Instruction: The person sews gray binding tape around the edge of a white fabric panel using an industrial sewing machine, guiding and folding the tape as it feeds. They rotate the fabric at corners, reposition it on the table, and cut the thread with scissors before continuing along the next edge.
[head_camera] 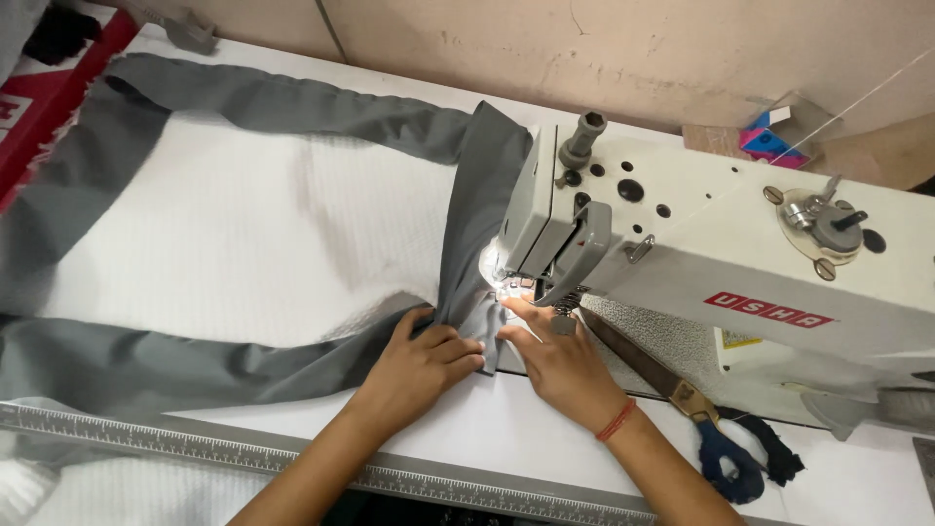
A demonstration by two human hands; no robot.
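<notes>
The left hand lay flat on the grey fabric strip, fingers curled and pressing a fold of it onto the table rather than closing round it. The right hand was spread open too, palm down, its fingertips pushing the grey edge right up to the presser foot of the white sewing machine. Neither hand gripped anything; both only pinned and steered the cloth.

From the needle the grey strip ran two ways: one length up and back across the table toward the far left corner, the other along the near side to the left edge, the two bordering a white textured panel. Where it passed under the foot I judged the seam to be in hand. How much of the border was already stitched I could not tell, as no stitch line showed from where I stood.

Just right of the right wrist lay scissors with dark blue handles, and a grey ruler ran along the near table edge.
</notes>
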